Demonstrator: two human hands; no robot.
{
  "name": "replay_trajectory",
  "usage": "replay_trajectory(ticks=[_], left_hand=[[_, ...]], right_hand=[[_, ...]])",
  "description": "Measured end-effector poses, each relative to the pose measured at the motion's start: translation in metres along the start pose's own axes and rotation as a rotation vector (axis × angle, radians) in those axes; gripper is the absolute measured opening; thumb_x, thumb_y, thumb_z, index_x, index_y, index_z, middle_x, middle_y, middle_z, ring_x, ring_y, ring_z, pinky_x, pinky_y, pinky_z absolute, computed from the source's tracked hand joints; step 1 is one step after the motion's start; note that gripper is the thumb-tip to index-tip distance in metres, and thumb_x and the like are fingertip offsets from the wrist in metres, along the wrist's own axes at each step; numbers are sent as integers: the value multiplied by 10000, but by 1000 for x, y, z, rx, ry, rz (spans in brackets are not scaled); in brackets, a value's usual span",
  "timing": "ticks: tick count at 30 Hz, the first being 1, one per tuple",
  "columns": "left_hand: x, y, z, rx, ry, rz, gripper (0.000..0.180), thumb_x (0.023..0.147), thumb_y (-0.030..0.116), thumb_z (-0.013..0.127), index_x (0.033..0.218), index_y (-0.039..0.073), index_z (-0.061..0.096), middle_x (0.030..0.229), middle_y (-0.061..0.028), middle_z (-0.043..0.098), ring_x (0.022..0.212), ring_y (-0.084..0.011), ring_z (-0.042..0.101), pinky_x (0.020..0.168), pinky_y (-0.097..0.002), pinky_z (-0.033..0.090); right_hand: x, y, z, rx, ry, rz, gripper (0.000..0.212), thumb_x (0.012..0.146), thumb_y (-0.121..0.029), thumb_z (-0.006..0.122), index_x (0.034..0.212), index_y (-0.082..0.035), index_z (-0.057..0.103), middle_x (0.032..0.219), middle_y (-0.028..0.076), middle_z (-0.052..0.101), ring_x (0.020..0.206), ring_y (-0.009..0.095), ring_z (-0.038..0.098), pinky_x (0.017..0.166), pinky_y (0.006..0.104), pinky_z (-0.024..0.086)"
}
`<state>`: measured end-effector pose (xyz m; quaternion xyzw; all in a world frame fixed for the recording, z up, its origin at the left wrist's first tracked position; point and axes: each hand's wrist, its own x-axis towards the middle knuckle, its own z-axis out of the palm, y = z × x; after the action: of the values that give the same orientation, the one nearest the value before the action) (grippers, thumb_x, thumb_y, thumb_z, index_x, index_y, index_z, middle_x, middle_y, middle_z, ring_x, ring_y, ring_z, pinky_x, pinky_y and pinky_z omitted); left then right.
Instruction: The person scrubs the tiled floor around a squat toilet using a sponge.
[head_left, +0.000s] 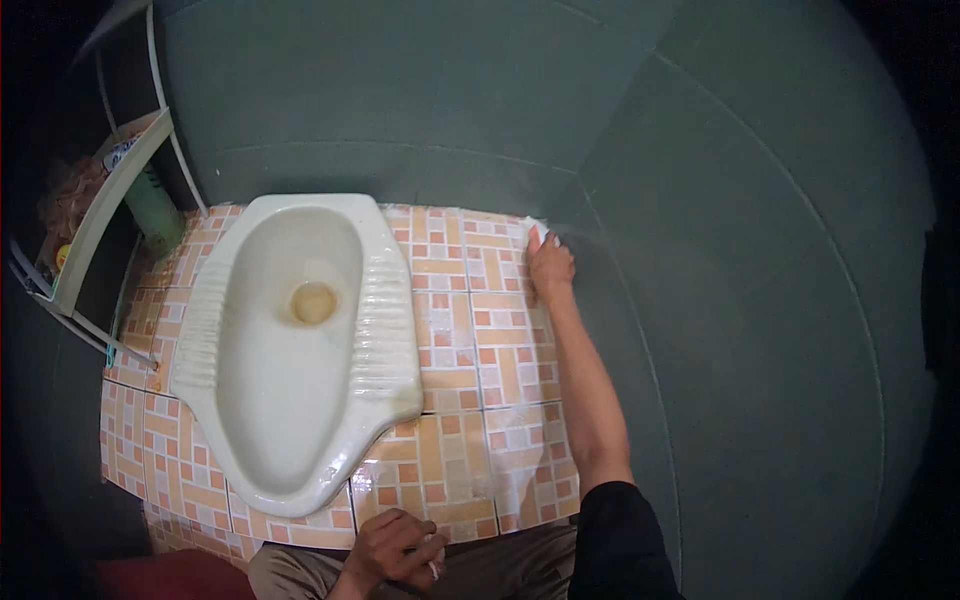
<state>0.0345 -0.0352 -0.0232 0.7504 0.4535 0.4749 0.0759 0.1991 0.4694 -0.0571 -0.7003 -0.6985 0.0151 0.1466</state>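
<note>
My right hand [552, 265] is stretched out to the far right corner of the tiled platform [447, 330], where platform and wall meet. Its fingers press a crumpled white wipe [536, 224], mostly covered by the hand, against the tiles. Close to my lap, my left hand [393, 548] is curled closed. A small white thing [434, 570] shows between its fingers; what it is I cannot make out. Left of my right arm, a white ceramic squat toilet [392, 330] is set into the platform, with brownish water in its drain hole [314, 302].
Dark green-grey walls [400, 90] enclose the platform behind and on the right. At the left stands a light-coloured rack [110, 205] holding several items, with a green bottle [153, 210] beside it. A red object [170, 577] lies at the lower left.
</note>
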Motion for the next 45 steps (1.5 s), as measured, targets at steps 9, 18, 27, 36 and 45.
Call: replay_trajectory(ticks=[9,18,27,36,45], left_hand=[[11,1,-6,-30,60,105,91,891,25,639,962,-7,687,806,-138,642,664,-268,642,567,-374,515],[9,1,-1,-54,25,19,274,632,116,720,906,94,717,828,-68,667,658,-225,657,583,-354,504],[19,15,-6,-63,85,25,202,796,3,684,997,-20,691,884,-189,684,699,-359,653,600,-440,521],[15,0,-4,-26,93,61,125,789,33,715,903,-16,731,839,-164,681,714,-302,671,592,-401,525],[3,-6,-5,-63,12,72,123,842,68,725,943,5,692,844,-152,669,678,-306,668,585,-407,535]], right_hand=[[45,-28,18,-9,109,-41,686,1060,-597,346,1461,-83,560,1167,302,709,1099,486,688,984,526,557],[-64,26,-26,-60,88,-62,575,1042,-462,482,1477,-89,534,995,285,726,975,453,727,850,553,586],[-172,32,-54,25,54,54,596,1022,-434,542,1504,-85,524,793,245,731,788,448,737,744,555,597],[0,1,23,59,187,-11,573,1029,-471,523,1434,-70,590,1012,225,751,915,404,755,777,498,628],[41,-23,27,80,94,-18,618,977,-440,592,1473,-76,546,1163,220,721,1056,418,721,882,511,603]])
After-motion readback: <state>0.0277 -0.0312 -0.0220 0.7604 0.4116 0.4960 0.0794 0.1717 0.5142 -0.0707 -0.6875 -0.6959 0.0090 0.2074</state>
